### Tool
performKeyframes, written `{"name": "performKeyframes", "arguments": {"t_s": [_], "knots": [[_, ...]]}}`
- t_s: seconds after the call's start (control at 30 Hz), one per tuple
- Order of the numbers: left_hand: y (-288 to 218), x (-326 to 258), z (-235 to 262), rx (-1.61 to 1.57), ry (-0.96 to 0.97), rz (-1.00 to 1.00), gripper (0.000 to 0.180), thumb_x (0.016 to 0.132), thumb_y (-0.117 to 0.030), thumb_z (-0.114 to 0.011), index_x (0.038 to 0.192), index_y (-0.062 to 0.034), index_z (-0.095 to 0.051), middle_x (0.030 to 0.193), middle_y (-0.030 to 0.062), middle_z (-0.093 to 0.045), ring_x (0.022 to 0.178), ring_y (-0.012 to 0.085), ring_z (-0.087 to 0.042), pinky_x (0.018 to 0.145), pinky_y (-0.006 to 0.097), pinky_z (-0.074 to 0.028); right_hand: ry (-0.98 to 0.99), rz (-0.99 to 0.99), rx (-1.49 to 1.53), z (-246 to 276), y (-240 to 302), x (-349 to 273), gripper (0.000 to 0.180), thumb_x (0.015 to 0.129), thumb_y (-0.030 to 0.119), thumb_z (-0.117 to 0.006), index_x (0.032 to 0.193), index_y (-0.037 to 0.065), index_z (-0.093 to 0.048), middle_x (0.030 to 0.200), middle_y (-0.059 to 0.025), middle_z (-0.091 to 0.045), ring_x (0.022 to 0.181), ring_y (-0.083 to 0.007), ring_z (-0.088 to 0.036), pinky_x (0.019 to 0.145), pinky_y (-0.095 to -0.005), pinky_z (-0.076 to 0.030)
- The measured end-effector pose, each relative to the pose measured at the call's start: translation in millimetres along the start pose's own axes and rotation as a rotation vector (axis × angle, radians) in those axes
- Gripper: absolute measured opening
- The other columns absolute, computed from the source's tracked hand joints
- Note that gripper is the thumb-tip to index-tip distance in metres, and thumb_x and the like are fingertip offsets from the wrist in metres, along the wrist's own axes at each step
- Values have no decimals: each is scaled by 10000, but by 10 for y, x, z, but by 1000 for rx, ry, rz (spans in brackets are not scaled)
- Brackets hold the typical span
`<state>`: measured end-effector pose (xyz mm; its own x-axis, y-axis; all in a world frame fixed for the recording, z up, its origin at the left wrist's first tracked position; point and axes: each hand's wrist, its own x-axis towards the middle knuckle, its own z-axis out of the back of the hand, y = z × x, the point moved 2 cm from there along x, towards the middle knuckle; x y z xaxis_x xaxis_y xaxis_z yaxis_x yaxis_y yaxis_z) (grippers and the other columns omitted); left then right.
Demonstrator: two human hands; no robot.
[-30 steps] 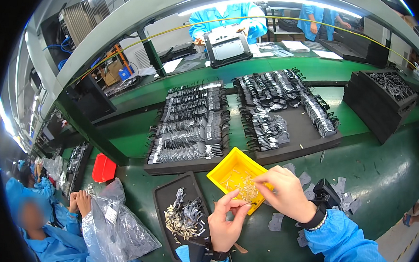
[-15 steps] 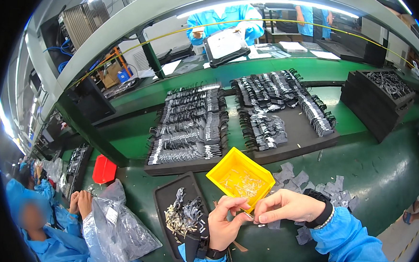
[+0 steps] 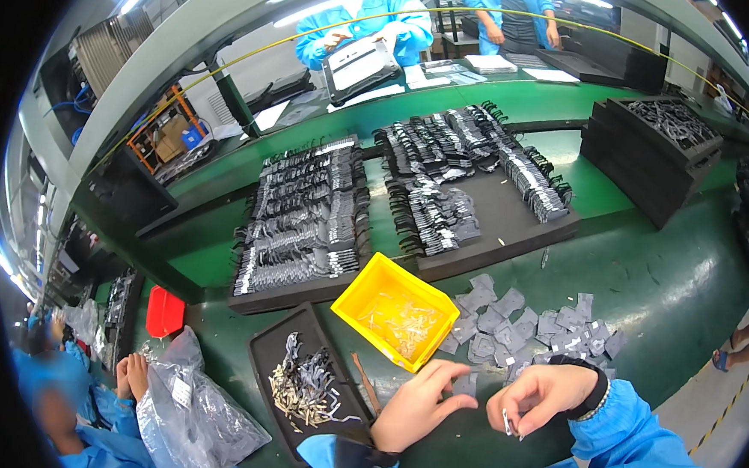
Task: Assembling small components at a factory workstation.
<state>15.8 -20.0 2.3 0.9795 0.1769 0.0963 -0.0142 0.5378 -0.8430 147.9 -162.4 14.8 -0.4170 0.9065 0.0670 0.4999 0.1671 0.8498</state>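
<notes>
On the green workbench point(image 3: 688, 287) beside a yellow bin point(image 3: 395, 312), the left hand point(image 3: 420, 404) spreads loosely open, empty; the right hand point(image 3: 540, 399) curls, pinching a small metal clip point(image 3: 508, 424).

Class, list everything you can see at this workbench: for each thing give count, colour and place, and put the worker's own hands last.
Bin: one, yellow, centre, holding small pale parts.
Small tray: one, black, left of the bin, with loose metal pieces.
Large trays: two, black, behind the bin, covered in dark parts.
Flat pouches: many, grey, right of the bin.
Stacked trays: one pile, black, far right.
Plastic bag: one, clear, lower left.
Left hand: empty, fingers spread.
Right hand: pinching a tiny metal part.
</notes>
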Motion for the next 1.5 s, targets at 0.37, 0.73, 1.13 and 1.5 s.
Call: {"name": "performKeyframes", "arguments": {"t_s": [0.37, 0.73, 1.13, 1.5], "knots": [[-126, 84, -497, 694, -54, 40, 305, 755, -162, -622, 995, -26, -490, 874, 127, -472, 794, 270, -563, 637, 317, -482, -415, 198, -32, 104, 54, -228, 65, 828, 63, -596, 828, 2, -573, 858, -28, -541, 796, -100, -484, 745, -240, -396], [-223, 33, -476, 802, -84, 9, 187, 899, -130, -440, 1012, 8, -498, 860, 188, -582, 782, 300, -592, 633, 363, -471, -510, 120, 13, 138, -53, -99, 149, 853, 164, -576, 820, 20, -595, 675, -26, -538, 638, -126, -514, 722, -257, -446], [59, -60, -391, -904, 19, 297, 128, 893, -154, -512, 944, -71, -429, 809, 39, -519, 650, 128, -533, 561, 233, -450, -335, 43, 8, 73, -286, 72, 104, 819, 123, -616, 802, 23, -590, 735, -47, -592, 661, -104, -552, 575, -207, -422], [-57, -51, -271, -935, 54, 377, 107, 888, -92, -505, 973, -33, -478, 861, 33, -502, 762, 127, -495, 694, 235, -400, -383, 171, -23, -72, -79, 36, 106, 845, 126, -593, 833, 21, -586, 739, -21, -581, 670, -92, -538, 633, -226, -432]]}}
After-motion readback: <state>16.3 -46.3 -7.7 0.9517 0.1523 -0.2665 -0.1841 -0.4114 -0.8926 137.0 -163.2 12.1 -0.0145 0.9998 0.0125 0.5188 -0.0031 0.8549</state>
